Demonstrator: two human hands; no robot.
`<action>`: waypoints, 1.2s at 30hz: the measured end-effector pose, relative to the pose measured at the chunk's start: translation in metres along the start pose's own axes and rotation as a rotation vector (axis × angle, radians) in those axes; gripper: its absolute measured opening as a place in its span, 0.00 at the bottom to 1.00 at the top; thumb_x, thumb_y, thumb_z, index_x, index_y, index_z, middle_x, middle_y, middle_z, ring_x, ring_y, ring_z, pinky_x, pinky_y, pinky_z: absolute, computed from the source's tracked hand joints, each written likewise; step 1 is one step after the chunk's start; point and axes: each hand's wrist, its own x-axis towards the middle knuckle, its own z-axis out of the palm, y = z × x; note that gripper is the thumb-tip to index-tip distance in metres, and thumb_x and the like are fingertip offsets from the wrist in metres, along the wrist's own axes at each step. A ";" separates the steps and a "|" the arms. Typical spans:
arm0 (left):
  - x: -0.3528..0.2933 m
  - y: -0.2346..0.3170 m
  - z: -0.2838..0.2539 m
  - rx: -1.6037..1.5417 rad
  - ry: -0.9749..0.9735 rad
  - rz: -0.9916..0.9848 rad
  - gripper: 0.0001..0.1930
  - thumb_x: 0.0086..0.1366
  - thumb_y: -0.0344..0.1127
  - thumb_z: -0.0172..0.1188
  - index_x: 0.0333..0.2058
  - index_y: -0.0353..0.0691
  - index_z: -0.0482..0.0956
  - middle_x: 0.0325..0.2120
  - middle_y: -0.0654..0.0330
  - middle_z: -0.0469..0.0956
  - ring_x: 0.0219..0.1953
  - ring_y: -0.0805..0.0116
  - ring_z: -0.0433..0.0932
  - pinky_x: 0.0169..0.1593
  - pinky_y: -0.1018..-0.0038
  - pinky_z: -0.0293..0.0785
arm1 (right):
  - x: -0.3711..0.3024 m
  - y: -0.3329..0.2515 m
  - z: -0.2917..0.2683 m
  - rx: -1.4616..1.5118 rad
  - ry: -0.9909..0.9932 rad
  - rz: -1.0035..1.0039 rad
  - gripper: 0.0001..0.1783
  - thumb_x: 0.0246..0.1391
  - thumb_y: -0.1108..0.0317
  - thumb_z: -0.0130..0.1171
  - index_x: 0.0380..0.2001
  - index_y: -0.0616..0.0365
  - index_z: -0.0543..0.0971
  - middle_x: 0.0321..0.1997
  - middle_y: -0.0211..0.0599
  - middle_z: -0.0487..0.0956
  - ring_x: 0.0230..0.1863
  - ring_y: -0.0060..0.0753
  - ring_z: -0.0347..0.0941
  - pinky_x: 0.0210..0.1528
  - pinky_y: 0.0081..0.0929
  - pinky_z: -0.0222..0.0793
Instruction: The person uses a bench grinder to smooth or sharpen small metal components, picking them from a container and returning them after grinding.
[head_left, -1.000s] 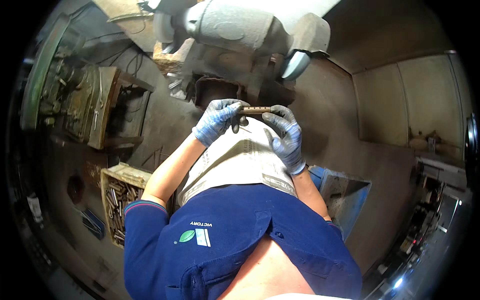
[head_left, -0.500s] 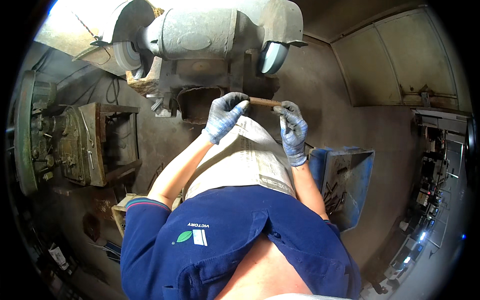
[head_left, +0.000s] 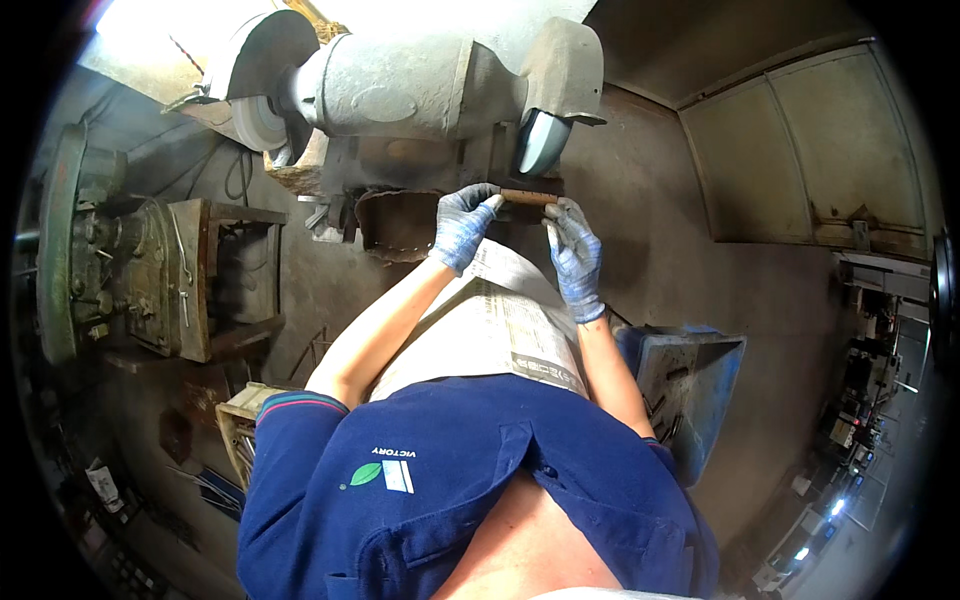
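Both of my hands wear blue-grey gloves and hold a short brown metal rod (head_left: 528,197) level in front of me. My left hand (head_left: 461,224) grips its left end, my right hand (head_left: 572,248) grips its right end. The rod sits just below the right grinding wheel (head_left: 541,140) of a big grey bench grinder (head_left: 420,85). I cannot tell whether the rod touches the wheel. A sheet of newspaper (head_left: 500,330) covers my front like an apron, over a dark blue shirt.
The grinder's left wheel (head_left: 258,120) is at the upper left. A rusty machine and wooden box (head_left: 150,270) stand at the left. A crate of metal pieces (head_left: 235,425) is by my left elbow. A blue metal bin (head_left: 690,385) stands at my right.
My view has swung so the grinder now fills the top of the picture. Both hands have kept hold of the rod, which now lies closer under the right wheel.
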 end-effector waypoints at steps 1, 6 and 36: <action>0.005 -0.006 0.003 -0.059 0.011 -0.025 0.06 0.59 0.25 0.57 0.36 0.31 0.78 0.28 0.60 0.79 0.28 0.75 0.76 0.35 0.79 0.76 | 0.003 0.006 -0.001 0.015 0.003 0.022 0.12 0.49 0.80 0.56 0.40 0.63 0.79 0.48 0.41 0.75 0.53 0.33 0.69 0.53 0.23 0.65; 0.023 -0.023 0.022 -0.188 0.052 -0.133 0.06 0.61 0.26 0.56 0.35 0.31 0.77 0.28 0.58 0.79 0.29 0.70 0.78 0.36 0.76 0.78 | 0.017 0.026 -0.009 0.122 0.030 0.154 0.12 0.49 0.78 0.58 0.39 0.64 0.79 0.44 0.40 0.78 0.50 0.32 0.72 0.53 0.23 0.65; 0.051 -0.032 0.021 -0.057 0.131 -0.154 0.04 0.59 0.24 0.57 0.32 0.29 0.78 0.26 0.58 0.78 0.25 0.73 0.76 0.29 0.79 0.75 | 0.023 0.052 0.001 0.236 0.042 0.326 0.07 0.53 0.73 0.57 0.34 0.63 0.80 0.35 0.35 0.81 0.36 0.21 0.73 0.42 0.21 0.68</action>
